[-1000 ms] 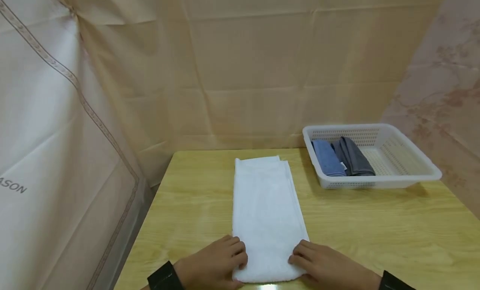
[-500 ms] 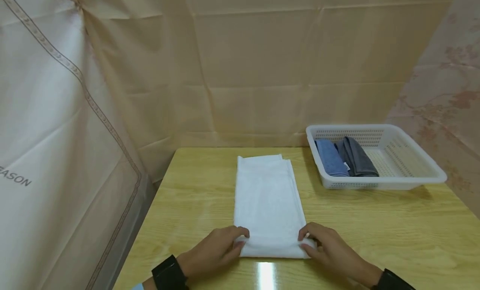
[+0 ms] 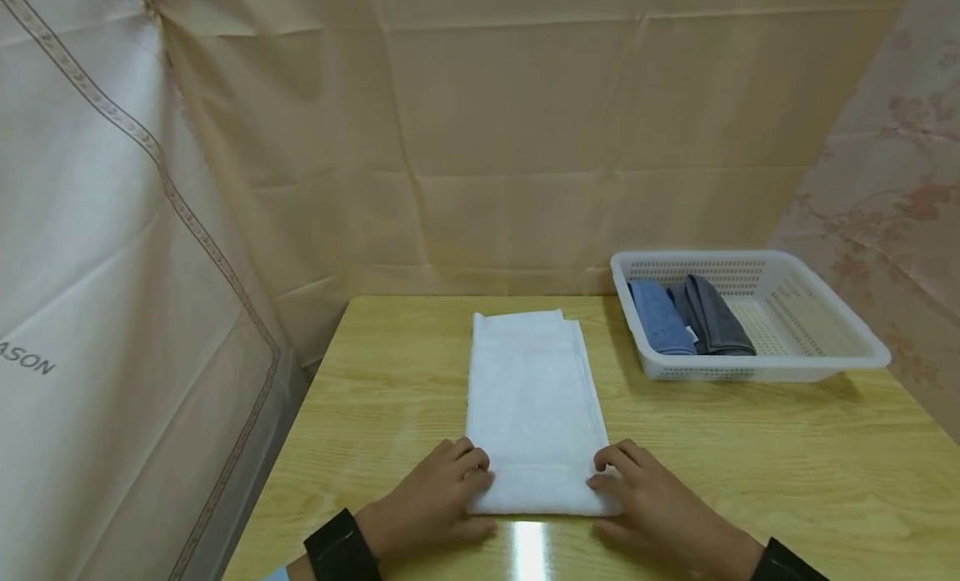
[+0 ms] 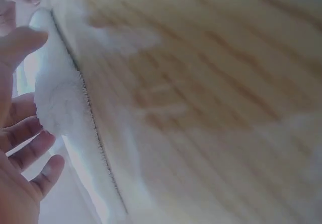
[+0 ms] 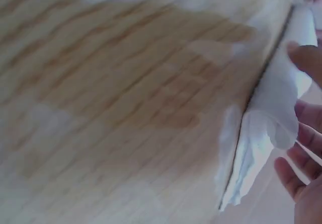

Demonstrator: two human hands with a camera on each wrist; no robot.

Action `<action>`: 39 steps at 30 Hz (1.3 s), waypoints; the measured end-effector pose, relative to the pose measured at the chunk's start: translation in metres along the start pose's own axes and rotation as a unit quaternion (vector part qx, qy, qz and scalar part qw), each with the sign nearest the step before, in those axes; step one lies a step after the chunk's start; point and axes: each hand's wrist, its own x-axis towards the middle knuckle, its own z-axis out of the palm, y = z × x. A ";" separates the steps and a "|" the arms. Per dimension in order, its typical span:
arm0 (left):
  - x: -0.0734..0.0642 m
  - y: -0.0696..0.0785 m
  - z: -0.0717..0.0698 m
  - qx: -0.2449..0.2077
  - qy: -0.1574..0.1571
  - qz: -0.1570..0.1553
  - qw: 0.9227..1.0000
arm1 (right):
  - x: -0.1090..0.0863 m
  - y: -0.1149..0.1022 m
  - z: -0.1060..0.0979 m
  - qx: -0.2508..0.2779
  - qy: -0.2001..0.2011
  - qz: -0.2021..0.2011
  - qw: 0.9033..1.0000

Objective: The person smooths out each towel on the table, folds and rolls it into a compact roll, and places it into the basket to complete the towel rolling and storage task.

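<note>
A white towel (image 3: pixel 532 398) lies lengthwise on the wooden table, its near end turned over into a short band. My left hand (image 3: pixel 431 493) grips the near left corner, fingers curled at the side edge. At the near right corner my right hand (image 3: pixel 663 506) holds the band likewise. The left wrist view shows the thick rounded end of the towel (image 4: pixel 60 88) between thumb and fingers (image 4: pixel 31 151). From the right wrist, the towel's layered end (image 5: pixel 271 100) sits between thumb and spread fingers (image 5: pixel 302 158).
A white plastic basket (image 3: pixel 757 366) stands at the back right of the table (image 3: pixel 390 381). In its left part lie a folded blue cloth (image 3: pixel 660 318) and a folded dark grey cloth (image 3: pixel 712 314). Beige fabric (image 3: pixel 495 147) hangs behind the table.
Both hands have turned the towel's near end over and away from me, so the near edge now lies farther up the table. Since half a second ago, the fingers have shifted slightly at the corners.
</note>
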 end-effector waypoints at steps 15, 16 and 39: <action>0.001 0.003 -0.005 -0.078 -0.013 -0.073 0.994 | 0.006 0.007 -0.002 0.082 -0.048 0.095 0.991; 0.002 0.002 -0.005 -0.108 -0.025 -0.092 0.990 | 0.006 0.009 -0.003 0.119 -0.056 0.120 0.984; 0.010 -0.010 0.000 -0.010 0.035 -0.072 0.997 | 0.020 0.025 0.008 0.005 0.023 0.104 0.994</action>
